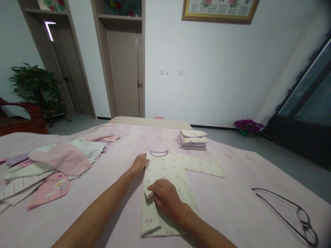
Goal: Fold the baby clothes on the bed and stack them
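A small cream long-sleeved shirt [169, 168] with a sparse print and a purple neckline lies flat on the pink bedspread, collar away from me. Its right sleeve stretches out sideways, while the left side and sleeve are folded inward over the body. At the left shoulder edge, my left hand [139, 163] is closed on the fabric. My right hand [167, 197] rests over the middle of the shirt, with thumb and fingers closed on the folded sleeve near its cuff. The palm hides part of the shirt front.
A loose heap of clothes [62, 158] lies on the left of the pink bedspread [222, 203]. Beyond the shirt stands a neat stack of folded clothes [192, 140]. Black-framed glasses [305, 225] lie at the right. Farther back are doors, a potted plant [38, 89] and purple flowers [248, 126].
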Demonstrator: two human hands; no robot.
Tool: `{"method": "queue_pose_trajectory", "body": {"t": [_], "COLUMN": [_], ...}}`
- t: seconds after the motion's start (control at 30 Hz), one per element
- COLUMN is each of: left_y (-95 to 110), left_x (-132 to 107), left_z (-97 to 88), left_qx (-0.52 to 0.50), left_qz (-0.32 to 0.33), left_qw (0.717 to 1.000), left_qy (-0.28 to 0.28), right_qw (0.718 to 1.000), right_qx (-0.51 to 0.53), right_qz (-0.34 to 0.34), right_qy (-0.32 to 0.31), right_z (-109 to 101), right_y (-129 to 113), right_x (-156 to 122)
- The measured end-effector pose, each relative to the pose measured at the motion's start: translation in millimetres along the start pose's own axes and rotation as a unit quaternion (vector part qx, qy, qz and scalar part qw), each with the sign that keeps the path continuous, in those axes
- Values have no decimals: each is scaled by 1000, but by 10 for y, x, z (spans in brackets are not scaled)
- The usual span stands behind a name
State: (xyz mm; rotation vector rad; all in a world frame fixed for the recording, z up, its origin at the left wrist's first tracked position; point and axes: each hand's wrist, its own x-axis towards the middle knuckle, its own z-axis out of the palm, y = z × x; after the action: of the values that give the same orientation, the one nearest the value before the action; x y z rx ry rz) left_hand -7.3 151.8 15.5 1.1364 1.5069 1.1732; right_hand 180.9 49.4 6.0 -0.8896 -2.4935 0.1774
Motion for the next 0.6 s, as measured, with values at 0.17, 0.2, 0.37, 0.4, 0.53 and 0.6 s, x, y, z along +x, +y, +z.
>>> {"method": "queue_pose_trajectory", "body": {"t": [0.17, 0.2, 0.37, 0.4, 0.53, 0.6], "left_y": [-56, -69, -137, -153, -217, -239], "left_x": [187, 212, 343, 370, 456, 475], "left_z": [18, 13, -41, -55, -94, -97], "left_qx": [56, 69, 135, 147, 180, 187], "left_qz": [18, 22, 40, 43, 59, 71], "left_qw": [997, 996, 988, 986, 980, 978], "left_qy": [42, 47, 65, 66, 62, 60], "right_qw": [999, 998, 997, 997, 995, 993], "right_qx": [-21, -27, -33, -31, -39, -52], "right_qz": [-43, -52, -65, -70, -94, -105], "right_qy": [7, -2, -6, -4, -1, 5], "right_z": [9, 23, 60, 56, 23, 9], "right_y": [-66, -72, -62, -61, -81, -100], "right_x": [-39, -51, -86, -87, -86, -89]}}
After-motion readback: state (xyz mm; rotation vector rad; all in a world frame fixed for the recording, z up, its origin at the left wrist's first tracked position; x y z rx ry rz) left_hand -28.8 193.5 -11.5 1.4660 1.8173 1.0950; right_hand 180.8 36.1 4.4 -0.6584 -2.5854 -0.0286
